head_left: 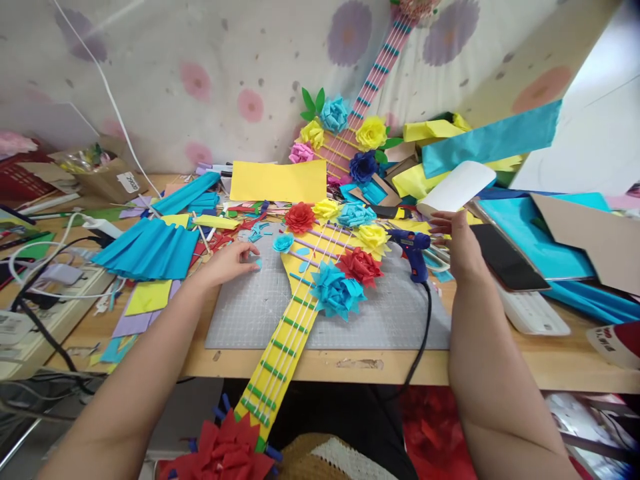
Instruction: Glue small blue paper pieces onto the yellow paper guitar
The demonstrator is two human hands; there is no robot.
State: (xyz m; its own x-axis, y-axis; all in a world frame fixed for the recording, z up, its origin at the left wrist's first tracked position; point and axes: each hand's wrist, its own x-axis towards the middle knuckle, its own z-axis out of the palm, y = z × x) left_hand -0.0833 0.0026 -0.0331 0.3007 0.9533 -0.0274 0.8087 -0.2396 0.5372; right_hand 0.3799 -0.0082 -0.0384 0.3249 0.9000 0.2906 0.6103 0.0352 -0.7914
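Note:
A yellow paper guitar lies slanted across the grey cutting mat, its neck reaching over the front table edge. Red, yellow and blue paper flowers cover its body; a large red paper flower sits at the neck's end. Left of the body, my left hand has its fingers curled in a pinch, a small light-blue paper piece at the tips. My right hand is raised at the mat's right, fingers apart, just below a white rounded piece. Whether they touch is unclear. A blue glue gun lies beside the guitar.
Behind stand a yellow sheet and a pink paper guitar. Pleated blue paper, scraps and cables crowd the left. At right are a dark phone, cardboard and a cup. The glue gun's cord hangs over the front edge.

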